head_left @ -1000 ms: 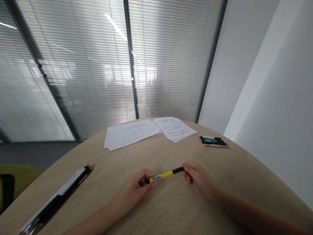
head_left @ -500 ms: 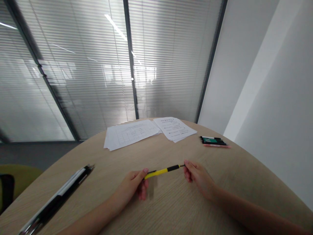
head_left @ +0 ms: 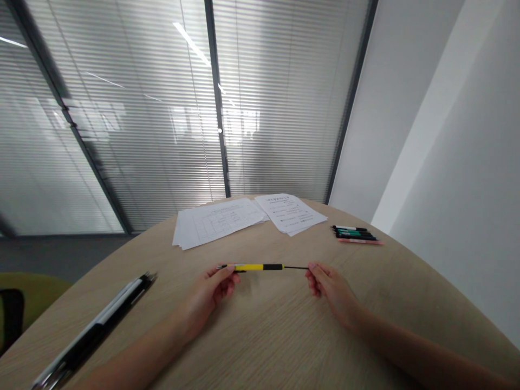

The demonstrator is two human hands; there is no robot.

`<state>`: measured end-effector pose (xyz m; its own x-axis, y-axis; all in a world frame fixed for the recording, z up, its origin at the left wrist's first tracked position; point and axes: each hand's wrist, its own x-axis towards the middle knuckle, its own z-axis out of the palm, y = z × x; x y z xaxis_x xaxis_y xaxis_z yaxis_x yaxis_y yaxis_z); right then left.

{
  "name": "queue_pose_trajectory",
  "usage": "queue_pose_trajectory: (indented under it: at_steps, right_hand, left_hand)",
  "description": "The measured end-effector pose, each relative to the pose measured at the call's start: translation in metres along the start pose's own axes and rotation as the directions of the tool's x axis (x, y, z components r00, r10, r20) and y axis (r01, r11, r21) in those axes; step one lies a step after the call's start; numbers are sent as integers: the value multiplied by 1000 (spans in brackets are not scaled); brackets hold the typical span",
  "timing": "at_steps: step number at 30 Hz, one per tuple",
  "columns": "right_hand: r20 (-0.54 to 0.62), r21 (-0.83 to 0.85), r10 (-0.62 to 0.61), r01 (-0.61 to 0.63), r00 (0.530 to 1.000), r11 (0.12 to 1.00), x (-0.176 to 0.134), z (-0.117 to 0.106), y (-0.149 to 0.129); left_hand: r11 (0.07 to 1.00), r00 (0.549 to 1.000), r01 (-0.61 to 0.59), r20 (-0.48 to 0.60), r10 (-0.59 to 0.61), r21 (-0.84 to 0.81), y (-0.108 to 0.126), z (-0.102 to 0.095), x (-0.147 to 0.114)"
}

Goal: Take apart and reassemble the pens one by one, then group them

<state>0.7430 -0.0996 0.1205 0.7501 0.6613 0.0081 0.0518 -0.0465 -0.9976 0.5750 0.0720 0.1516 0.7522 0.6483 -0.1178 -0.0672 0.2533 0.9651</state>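
Between my hands, above the table [head_left: 276, 319], a yellow pen barrel [head_left: 252, 267] with a black grip lies level. My left hand [head_left: 215, 284] pinches its rear part between thumb and fingers, near the clip. From the barrel's front opening a thin dark refill [head_left: 296, 267] sticks well out. My right hand [head_left: 327, 284] has the far tip of this refill pinched between thumb and fingertips. The refill's other end is hidden inside the barrel.
Printed papers [head_left: 219, 221] and a second stack of sheets [head_left: 290, 213] lie at the back. Several pens [head_left: 355, 234] are lined up at the right. A few black and white pens [head_left: 97, 325] lie at the left. Part of a green chair [head_left: 40, 295] shows beyond the table edge.
My left hand has moved left and a little away from me, levelling the barrel. A longer stretch of the refill now shows outside it. My right hand has barely moved.
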Motion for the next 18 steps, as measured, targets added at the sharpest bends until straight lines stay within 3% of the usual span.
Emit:
queue_pose_trajectory:
  at_steps: [6,12,18]
  right_hand:
    - [-43,116,44,-39,998,993,3,-3,-2]
    - [-69,199,65,-50,995,979,8,-6,2]
    - [-24,101,27,-25,999,995,7,-6,0]
  left_hand:
    - [990,997,-66,-54,60,-125,3,-7,6]
    - [961,986,-81,-159,39,-264,4,-12,12]
    - [976,994,68,-66,-83,-209,4,2,-3]
